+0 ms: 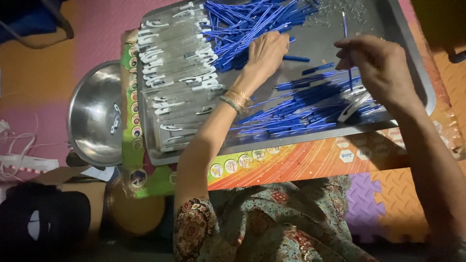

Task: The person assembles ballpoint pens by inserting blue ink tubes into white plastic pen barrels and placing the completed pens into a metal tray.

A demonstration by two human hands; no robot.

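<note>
A large metal tray (412, 63) rests on a colourful low table. Several blue pen refills (301, 109) lie heaped in it, with another blue heap (247, 22) at the far side. Clear pen barrels with white clips (174, 73) fill the tray's left part. My left hand (266, 51), bangles on the wrist, reaches down onto the far blue heap with fingers curled among the refills. My right hand (381, 65) pinches a thin blue refill (346, 43) upright above the near heap.
A steel bowl (94, 114) with a few pieces inside sits left of the tray. White cables (19, 155) lie at the far left. Foam floor mats (388, 204) in orange and purple surround the table; a dark object (41, 218) sits at bottom left.
</note>
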